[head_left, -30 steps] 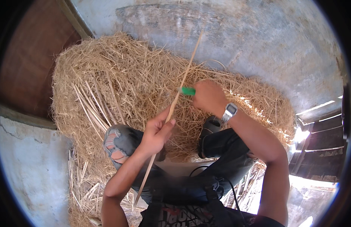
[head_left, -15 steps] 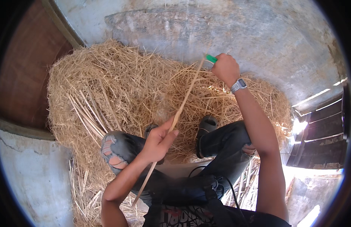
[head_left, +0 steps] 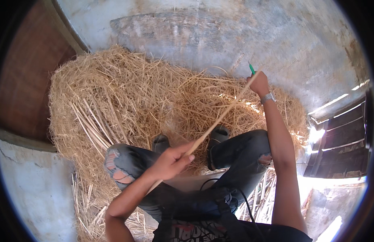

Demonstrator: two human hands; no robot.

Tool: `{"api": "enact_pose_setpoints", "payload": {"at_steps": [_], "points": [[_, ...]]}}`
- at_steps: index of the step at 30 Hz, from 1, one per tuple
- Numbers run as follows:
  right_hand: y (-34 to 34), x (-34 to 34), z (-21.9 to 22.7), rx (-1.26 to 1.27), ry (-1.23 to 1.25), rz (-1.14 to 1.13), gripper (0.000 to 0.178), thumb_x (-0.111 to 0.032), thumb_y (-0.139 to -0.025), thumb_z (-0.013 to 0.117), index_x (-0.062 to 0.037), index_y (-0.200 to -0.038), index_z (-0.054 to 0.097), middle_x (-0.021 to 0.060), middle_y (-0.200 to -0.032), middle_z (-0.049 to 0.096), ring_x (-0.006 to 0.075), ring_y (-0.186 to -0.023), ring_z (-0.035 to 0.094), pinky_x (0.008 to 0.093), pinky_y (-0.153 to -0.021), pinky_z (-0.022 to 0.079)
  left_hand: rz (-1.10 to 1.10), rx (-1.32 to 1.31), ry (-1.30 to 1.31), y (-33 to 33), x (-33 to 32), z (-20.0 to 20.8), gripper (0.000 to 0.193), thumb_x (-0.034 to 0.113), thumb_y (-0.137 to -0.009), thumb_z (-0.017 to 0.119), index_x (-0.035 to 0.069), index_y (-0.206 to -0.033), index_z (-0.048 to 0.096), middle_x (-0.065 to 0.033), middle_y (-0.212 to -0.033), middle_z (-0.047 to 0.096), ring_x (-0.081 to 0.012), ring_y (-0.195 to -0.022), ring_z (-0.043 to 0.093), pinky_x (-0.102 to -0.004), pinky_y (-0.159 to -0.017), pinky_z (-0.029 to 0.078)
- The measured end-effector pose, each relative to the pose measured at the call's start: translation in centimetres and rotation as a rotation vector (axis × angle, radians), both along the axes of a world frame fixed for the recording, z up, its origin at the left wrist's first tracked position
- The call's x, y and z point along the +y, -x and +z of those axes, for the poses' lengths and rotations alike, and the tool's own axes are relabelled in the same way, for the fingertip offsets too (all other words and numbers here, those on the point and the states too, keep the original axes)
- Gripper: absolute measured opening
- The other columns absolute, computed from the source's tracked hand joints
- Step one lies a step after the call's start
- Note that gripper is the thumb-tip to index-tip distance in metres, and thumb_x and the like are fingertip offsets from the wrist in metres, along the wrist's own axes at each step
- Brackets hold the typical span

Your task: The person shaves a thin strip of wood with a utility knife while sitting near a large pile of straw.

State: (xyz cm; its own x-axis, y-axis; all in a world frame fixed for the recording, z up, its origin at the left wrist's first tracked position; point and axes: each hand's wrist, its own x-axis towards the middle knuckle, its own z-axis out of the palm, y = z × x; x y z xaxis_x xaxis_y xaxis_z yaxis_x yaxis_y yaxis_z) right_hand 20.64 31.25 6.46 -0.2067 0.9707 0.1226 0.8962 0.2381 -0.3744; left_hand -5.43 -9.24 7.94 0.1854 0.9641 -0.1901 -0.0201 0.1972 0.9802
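My left hand (head_left: 170, 163) is closed round a long, thin, pale wooden stick (head_left: 221, 119), which looks like bamboo. The stick slants up to the right over my knees, its lower end passing behind my left wrist. My right hand (head_left: 259, 84), farther off to the right, grips a small green knife (head_left: 251, 69) with its thin tip pointing up and away. The stick's far end overlaps my right hand in the view; whether they touch I cannot tell.
A big heap of straw-coloured shavings (head_left: 114, 76) lies around my feet, against a grey wall (head_left: 219, 36). Several pale sticks (head_left: 90, 123) rest beside my left knee, with more sticks (head_left: 261, 193) beneath my right leg. A black cord (head_left: 248, 205) hangs at my lap.
My right hand has moved right and slightly nearer, and the knife has turned from pointing left to pointing up. The stick has tilted farther right; my left hand has shifted slightly nearer.
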Motion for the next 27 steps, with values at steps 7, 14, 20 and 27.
{"api": "enact_pose_setpoints", "payload": {"at_steps": [7,14,20,27], "points": [[5.2,-8.5,6.8,0.555,-0.167,0.145,0.050,-0.011,-0.080,0.073,-0.0147,-0.129,0.064,0.0121,-0.087,0.075,0.0160,-0.057,0.059,0.0329,-0.056,0.050,0.074,-0.198,-0.050,1.1,1.0,-0.4,0.046,0.018,-0.113,0.035,0.001,-0.156,0.038,0.0046,-0.052,0.036,-0.0057,-0.042,0.035,-0.0215,-0.047,0.032],[8.0,-11.2,7.5,0.288,-0.078,0.644,0.063,-0.009,-0.083,0.068,-0.0256,-0.143,0.059,0.0101,-0.083,0.074,0.0216,-0.056,0.064,0.0366,-0.054,0.051,0.115,-0.238,0.007,1.1,1.4,-0.4,0.045,0.015,-0.111,0.038,0.003,-0.155,0.042,0.0060,-0.055,0.037,-0.0038,-0.045,0.034,-0.0211,-0.047,0.029],[8.6,-12.1,7.4,0.153,-0.051,0.728,0.066,-0.006,-0.083,0.067,-0.0251,-0.146,0.058,0.0105,-0.067,0.062,0.0220,-0.053,0.058,0.0359,-0.057,0.049,0.151,-0.308,0.035,1.6,1.5,-0.4,0.046,0.017,-0.110,0.039,-0.004,-0.151,0.043,0.0044,-0.052,0.035,-0.0062,-0.040,0.034,-0.0215,-0.043,0.030],[9.6,-13.9,5.8,0.154,-0.064,0.905,0.073,-0.007,-0.079,0.073,-0.0282,-0.146,0.058,0.0108,-0.072,0.070,0.0247,-0.053,0.061,0.0362,-0.053,0.048,0.220,-0.408,0.079,1.6,2.1,0.7,0.048,0.023,-0.109,0.041,-0.004,-0.149,0.044,0.0040,-0.051,0.034,-0.0061,-0.039,0.032,-0.0216,-0.041,0.029]]}}
